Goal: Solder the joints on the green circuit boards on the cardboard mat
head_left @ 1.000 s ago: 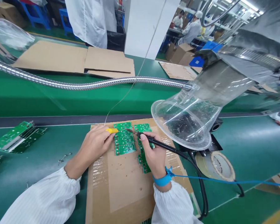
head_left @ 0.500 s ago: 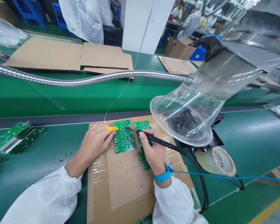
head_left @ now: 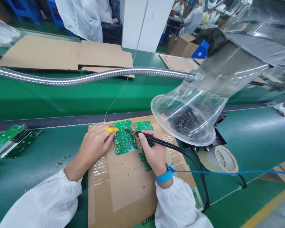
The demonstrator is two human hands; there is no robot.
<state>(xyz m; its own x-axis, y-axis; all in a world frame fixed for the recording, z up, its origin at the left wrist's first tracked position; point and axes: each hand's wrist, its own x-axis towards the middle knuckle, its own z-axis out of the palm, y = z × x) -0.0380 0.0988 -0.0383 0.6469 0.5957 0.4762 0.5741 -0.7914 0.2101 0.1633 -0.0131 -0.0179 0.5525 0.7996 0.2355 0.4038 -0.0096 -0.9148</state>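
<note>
My left hand [head_left: 96, 141] is closed round a yellow solder wire holder [head_left: 112, 129], its tip over the left green circuit board panel [head_left: 125, 147]. A thin solder wire [head_left: 111, 106] runs down from above to behind my fingers. My right hand [head_left: 155, 152] grips a black soldering iron [head_left: 161, 141], pen-like, its tip at the upper part of the same panel, close to the holder's tip. A second circuit board panel [head_left: 143, 125] lies to the right, partly hidden by my right hand. Both panels rest on a cardboard sheet [head_left: 125, 190]. A blue wrist strap [head_left: 165, 177] circles my right wrist.
A clear fume hood [head_left: 185, 117] hangs at the right, with a flexible metal hose [head_left: 85, 79] crossing the view. Tape rolls [head_left: 218, 160] and the iron's cable are at the right. More circuit boards [head_left: 11, 142] and small metal parts [head_left: 63, 160] lie left. Cardboard [head_left: 47, 52] lies behind.
The view has shifted slightly, so the scene sits a little further left and up. Both hands keep their holds, with the iron's tip still at the left panel.
</note>
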